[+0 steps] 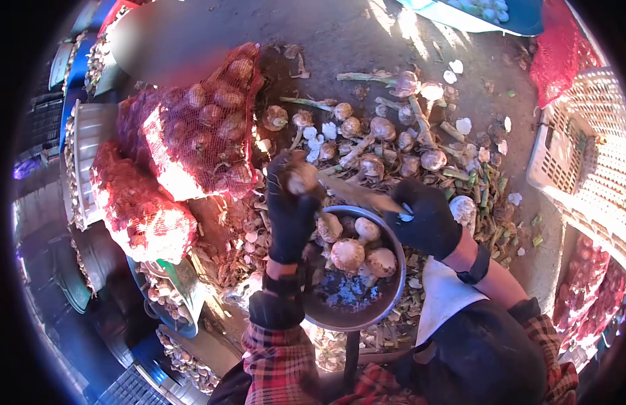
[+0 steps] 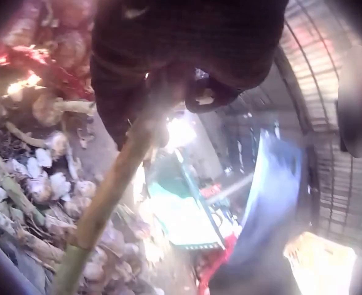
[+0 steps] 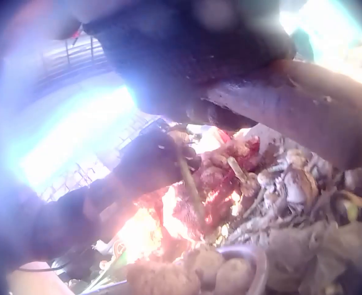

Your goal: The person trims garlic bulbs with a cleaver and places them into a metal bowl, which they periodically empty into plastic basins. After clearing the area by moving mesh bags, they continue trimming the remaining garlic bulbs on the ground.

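Note:
In the head view the gloved left hand (image 1: 290, 212) grips a garlic bulb (image 1: 302, 179). The left wrist view shows a long stalk (image 2: 110, 190) coming out of the dark-gloved left hand (image 2: 187, 55). My gloved right hand (image 1: 426, 219) curls round what looks like a knife, whose broad brownish blade (image 1: 360, 193) points toward the bulb. In the right wrist view that blade (image 3: 291, 110) lies below the right hand (image 3: 193, 49); whether it touches the bulb I cannot tell. Under both hands, a round metal pan (image 1: 396, 290) holds several trimmed bulbs (image 1: 347, 254).
Stalked garlic bulbs (image 1: 383, 128) and loose peelings lie heaped on the ground beyond the pan. Filled red mesh bags (image 1: 191, 128) stand at the left. At the right is a white plastic crate (image 1: 583, 155), and a blue container (image 1: 529, 20) is at the top right.

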The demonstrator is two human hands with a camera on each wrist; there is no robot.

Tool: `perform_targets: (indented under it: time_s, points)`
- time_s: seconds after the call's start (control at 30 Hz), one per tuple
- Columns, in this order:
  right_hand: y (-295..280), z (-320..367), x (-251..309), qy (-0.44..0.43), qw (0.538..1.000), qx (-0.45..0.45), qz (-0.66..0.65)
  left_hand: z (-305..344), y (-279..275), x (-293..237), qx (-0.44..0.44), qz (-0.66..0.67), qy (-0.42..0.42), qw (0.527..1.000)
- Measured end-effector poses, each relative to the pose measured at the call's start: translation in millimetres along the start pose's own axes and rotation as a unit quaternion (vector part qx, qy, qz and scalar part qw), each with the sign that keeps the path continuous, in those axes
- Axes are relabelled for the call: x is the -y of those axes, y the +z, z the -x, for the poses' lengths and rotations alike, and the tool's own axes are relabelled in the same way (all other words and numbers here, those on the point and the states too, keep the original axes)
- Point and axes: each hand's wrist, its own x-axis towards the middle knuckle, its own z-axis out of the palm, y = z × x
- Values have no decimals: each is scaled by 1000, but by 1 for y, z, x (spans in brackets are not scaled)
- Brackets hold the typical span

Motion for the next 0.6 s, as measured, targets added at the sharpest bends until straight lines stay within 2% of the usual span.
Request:
perform_targets:
  time_s: [0.03,0.07,0.1,0.13,0.2,0.23,0.37,0.4,0.47,0.5,0.57,0.6]
  points:
    - [-3,-1,5,-39,999,17,24,6,-4,7,4,3,-1,1000]
    - [-7,-3,10,-79,995,34,48,10,-14,21,138,-142,168,966]
    - [-11,-5,13,-136,987,31,81,15,-12,20,205,-217,245,922]
    - [-12,-5,15,-133,987,30,83,20,-10,19,262,-273,328,866]
    - [-13,-7,18,-196,969,-9,150,36,3,12,237,-224,64,943]
    - [-14,-7,17,-206,967,-10,152,37,12,10,175,-135,-15,975]
    - [-10,-5,10,-185,968,0,171,52,-7,42,226,-121,-67,964]
    - [-8,-4,6,-179,968,7,177,55,-11,46,184,60,-187,963]
    - [-6,-4,-2,-173,968,16,182,60,-17,55,132,238,-299,915]
    - [-5,-4,-6,-167,968,22,184,57,-14,53,169,113,-228,952]
    - [0,-3,-26,-162,969,31,186,50,-5,36,200,-14,-153,968]
    - [6,-3,-44,-176,966,2,190,42,4,14,264,-68,-212,938]
